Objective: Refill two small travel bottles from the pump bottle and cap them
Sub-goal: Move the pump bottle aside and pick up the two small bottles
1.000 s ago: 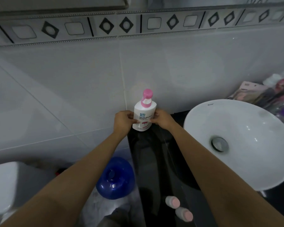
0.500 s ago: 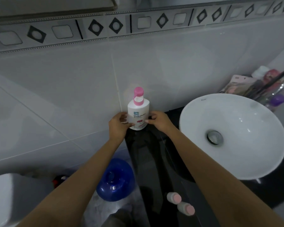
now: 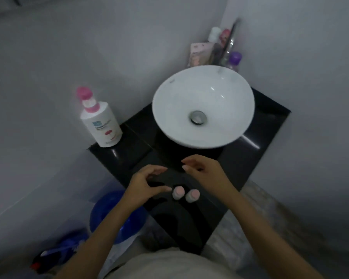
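Two small travel bottles (image 3: 178,192) (image 3: 192,195) stand upright, side by side and capped in pink, on the black worktop (image 3: 205,214) in front of the white basin (image 3: 203,106). The pump bottle (image 3: 100,123) stands to the left of the basin, against the wall. Both hands hold nothing: the left hand (image 3: 144,183) hovers with loosely spread fingers just left of the bottles, the right hand (image 3: 204,172) relaxed between them and the basin. The little bottles look light, smooth and easily toppled; best pinched round the body while the cap is twisted.
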The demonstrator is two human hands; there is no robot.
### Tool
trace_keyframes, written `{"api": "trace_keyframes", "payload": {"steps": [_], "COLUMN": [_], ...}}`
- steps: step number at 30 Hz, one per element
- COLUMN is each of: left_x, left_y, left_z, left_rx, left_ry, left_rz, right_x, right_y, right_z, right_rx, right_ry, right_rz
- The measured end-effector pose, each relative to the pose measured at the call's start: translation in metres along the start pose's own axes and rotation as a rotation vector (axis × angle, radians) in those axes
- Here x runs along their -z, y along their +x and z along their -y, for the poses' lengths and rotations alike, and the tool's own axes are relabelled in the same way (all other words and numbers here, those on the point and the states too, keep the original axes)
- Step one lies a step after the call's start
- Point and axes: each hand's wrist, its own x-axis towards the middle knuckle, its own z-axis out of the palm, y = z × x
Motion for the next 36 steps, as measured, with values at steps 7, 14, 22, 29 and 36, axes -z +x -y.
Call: {"api": "trace_keyframes", "payload": {"steps": [7,14,22,29,36], "left_x": [-0.033,-0.048,-0.051,-0.02,0.037], "left_y": [0.007,0.001,-0.006,-0.018,-0.004], "left_z": [0.012,0.012,0.017,0.02,0.026], "left_rx": [0.02,0.02,0.008,0.066,0.209], "left_ry": [0.234,0.307,0.278,0.174,0.119], "left_rz": [0.239,0.183,0.104,-0.145,-0.494], "right_x": [-0.013,-0.04,-0.044,-0.049,-0.073], "right_y": [-0.049,-0.048,-0.04,-0.013,0.055], "right_z": [-0.071,-0.097,-0.101,-0.081,-0.025], "right_rx": [-0.149,-0.206,-0.163,-0.046,0.058], "right_ry": [-0.01,-0.11,-0.14,-0.13,-0.105], "right_rz": [-0.148,-0.108,-0.129,-0.022,0.164]}}
